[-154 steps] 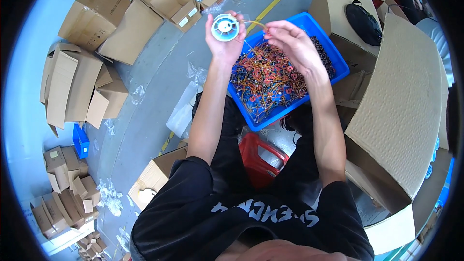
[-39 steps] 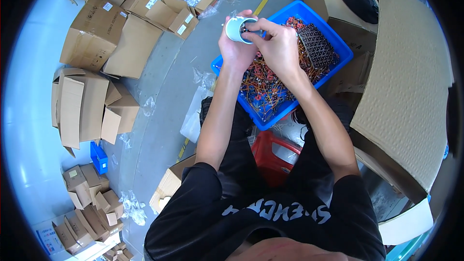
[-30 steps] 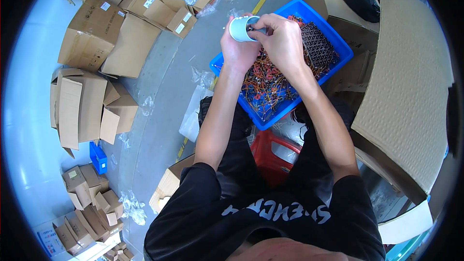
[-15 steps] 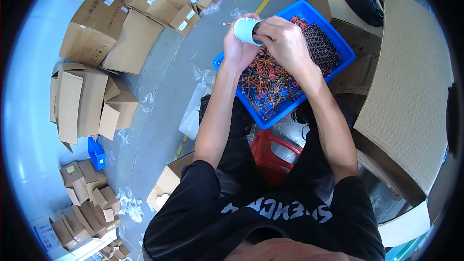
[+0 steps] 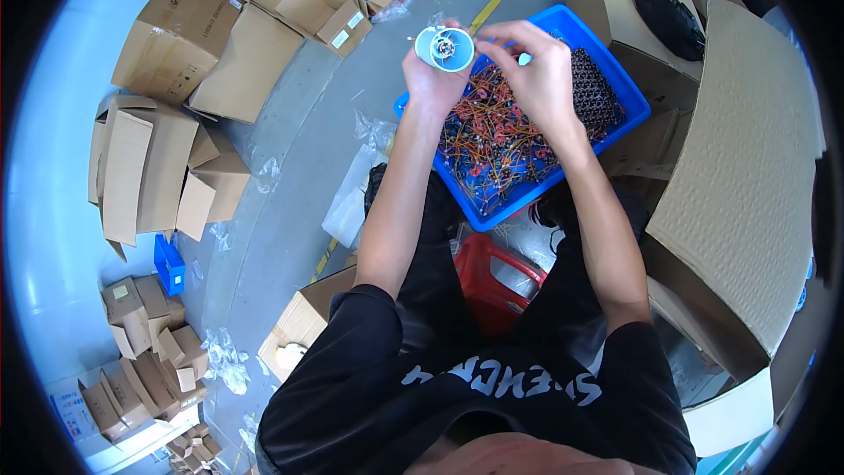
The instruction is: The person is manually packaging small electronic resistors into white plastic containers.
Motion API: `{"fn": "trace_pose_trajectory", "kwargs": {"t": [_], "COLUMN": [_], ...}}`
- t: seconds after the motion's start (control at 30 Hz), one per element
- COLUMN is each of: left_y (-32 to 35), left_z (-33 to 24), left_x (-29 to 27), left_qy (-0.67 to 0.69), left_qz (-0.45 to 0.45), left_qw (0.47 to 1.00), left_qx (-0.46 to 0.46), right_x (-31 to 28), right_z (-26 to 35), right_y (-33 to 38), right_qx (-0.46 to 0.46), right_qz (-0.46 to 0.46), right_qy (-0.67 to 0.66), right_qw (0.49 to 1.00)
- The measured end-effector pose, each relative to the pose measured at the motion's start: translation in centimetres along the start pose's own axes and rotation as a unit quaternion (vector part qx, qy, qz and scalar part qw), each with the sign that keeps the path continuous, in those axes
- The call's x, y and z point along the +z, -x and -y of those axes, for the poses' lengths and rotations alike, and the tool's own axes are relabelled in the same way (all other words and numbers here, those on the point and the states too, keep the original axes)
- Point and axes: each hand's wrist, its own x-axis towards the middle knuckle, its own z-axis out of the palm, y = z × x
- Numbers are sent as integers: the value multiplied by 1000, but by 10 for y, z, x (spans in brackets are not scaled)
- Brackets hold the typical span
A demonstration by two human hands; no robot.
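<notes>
My left hand (image 5: pixel 437 79) holds a small white round housing (image 5: pixel 444 47) with its open side toward me, a small metal part showing inside. My right hand (image 5: pixel 538 70) is just to its right, fingers pinched on a small pale piece, a little apart from the housing. Both hands hover over a blue plastic bin (image 5: pixel 629 123) on my lap. The bin holds a tangle of red and orange wired parts (image 5: pixel 497 136) and a stack of dark mesh pieces (image 5: pixel 598 92).
A red stool (image 5: pixel 492 277) is under me. Flattened and open cardboard boxes (image 5: pixel 145 167) lie over the grey floor to the left. Large cardboard sheets (image 5: pixel 747 167) and a box with a black bag (image 5: pixel 673 18) stand at right. A small blue bin (image 5: pixel 169 264) is at left.
My right hand has drawn back from the white housing, whose open face now shows. Both hands sit slightly higher over the bin.
</notes>
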Motion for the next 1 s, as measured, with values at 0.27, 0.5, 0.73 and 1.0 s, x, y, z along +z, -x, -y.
{"fn": "trace_pose_trajectory", "kwargs": {"t": [0.27, 0.5, 0.73, 1.0], "left_y": [-5, -7, 4, 5], "left_z": [-2, 17, 26, 28], "left_x": [-12, 5, 7, 7], "left_qy": [-77, -390, -528, -578], "left_qz": [156, -19, 96, 40], "left_qw": [982, 916, 807, 779], "left_qx": [-69, 92, 247, 239], "right_x": [15, 9, 10, 17], "right_z": [-20, -43, -46, -49], "right_y": [2, 2, -1, -1], "right_qx": [107, 112, 119, 83], "right_qz": [83, 70, 34, 0], "right_qy": [-128, -66, 10, 43], "right_qw": [983, 989, 992, 996]}}
